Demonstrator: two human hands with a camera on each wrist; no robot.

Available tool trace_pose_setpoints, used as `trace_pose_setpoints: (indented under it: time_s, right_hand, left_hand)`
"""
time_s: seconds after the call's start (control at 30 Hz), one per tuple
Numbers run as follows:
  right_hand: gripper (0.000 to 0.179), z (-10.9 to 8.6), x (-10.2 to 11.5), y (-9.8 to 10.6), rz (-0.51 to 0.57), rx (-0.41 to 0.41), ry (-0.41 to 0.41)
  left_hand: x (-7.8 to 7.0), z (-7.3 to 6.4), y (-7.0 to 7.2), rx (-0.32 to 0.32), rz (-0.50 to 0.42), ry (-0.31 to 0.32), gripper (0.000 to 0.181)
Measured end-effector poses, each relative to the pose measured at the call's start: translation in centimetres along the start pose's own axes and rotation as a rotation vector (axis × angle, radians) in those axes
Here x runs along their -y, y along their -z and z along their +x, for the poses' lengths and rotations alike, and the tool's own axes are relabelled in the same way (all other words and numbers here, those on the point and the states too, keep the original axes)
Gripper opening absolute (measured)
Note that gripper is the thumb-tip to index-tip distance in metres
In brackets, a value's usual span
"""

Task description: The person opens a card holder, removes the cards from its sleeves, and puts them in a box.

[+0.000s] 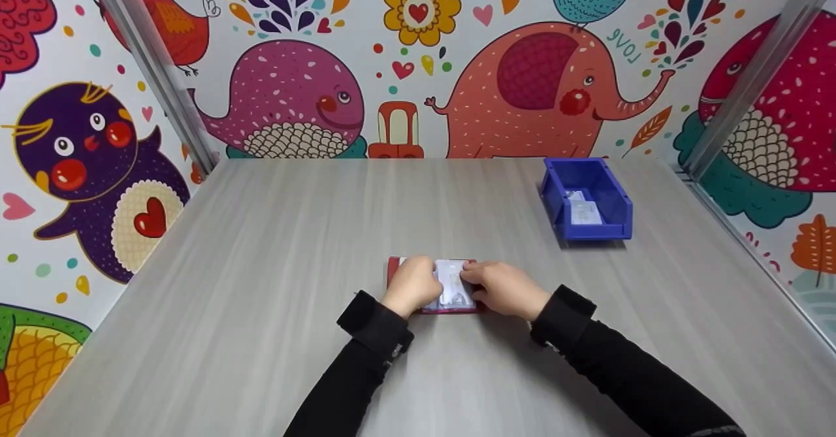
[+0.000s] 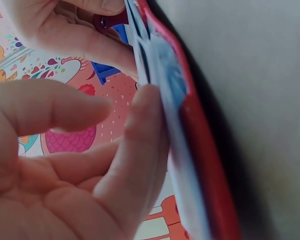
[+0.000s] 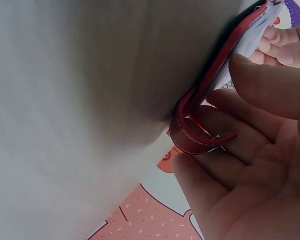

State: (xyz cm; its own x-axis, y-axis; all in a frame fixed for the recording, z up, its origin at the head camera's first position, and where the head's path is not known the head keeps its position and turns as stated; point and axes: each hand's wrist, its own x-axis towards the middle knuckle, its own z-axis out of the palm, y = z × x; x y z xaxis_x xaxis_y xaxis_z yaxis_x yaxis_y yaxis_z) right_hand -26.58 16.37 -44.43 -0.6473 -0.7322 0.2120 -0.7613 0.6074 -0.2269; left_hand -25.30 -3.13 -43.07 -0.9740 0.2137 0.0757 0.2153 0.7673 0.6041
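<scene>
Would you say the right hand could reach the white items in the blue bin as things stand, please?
Probably yes, once the right hand releases the red holder: the white items lie in an open-topped blue bin, with bare tabletop between.

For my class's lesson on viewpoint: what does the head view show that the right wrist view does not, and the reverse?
Only the head view: the blue bin, the white items inside it, and the black sleeves.

Only the right wrist view: the curled loop of the red strap and its pale stitching.

Both: the left hand, the right hand, the red holder, the tabletop and the cartoon wall.
</scene>
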Motion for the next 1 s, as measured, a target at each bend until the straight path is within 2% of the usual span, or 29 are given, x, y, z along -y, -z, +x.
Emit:
trace_pose_setpoints:
  time_s: [0.27, 0.57, 1.0]
  right_hand:
    - [0.020, 0.0, 0.1, 0.1, -0.018, 0.002, 0.012]
    - [0.029, 0.0, 0.0, 0.1, -0.027, 0.028, -0.003]
    - [0.022, 0.0, -0.2, 0.0, 0.017, -0.001, 0.044]
  left_hand:
    - [0.0, 0.2, 0.0, 0.008, -0.001, 0.018, 0.005]
    - [0.1, 0.5, -0.1, 0.035, -0.028, 0.058, 0.018]
    - [0.3, 1.2, -0.2, 0.044, -0.053, 0.098, 0.034]
